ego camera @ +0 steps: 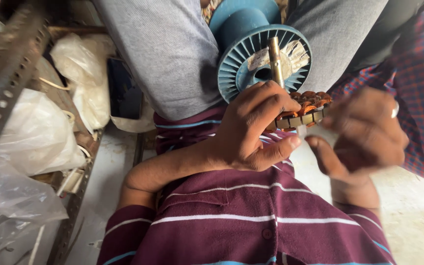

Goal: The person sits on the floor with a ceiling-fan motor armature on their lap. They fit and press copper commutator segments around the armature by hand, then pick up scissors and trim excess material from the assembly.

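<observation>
Gripping a copper-wound stator (pixel 306 109), the left hand (pixel 251 128) closes around it. Right hand (pixel 364 135), blurred, pinches beside its rim; a blue spool (pixel 244 44) sits just behind.

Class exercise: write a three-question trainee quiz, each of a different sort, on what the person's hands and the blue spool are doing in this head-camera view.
1. True or false: the left hand grips the round copper-wound motor stator.
2. Which sits just behind the stator? A) ribbed blue plastic spool B) red bucket C) green crate
3. Fill in: a brass-coloured metal ____ rises from the stator.

Key: 1 true; 2 A; 3 shaft. The right hand is blurred, so its grip is unclear.
</observation>
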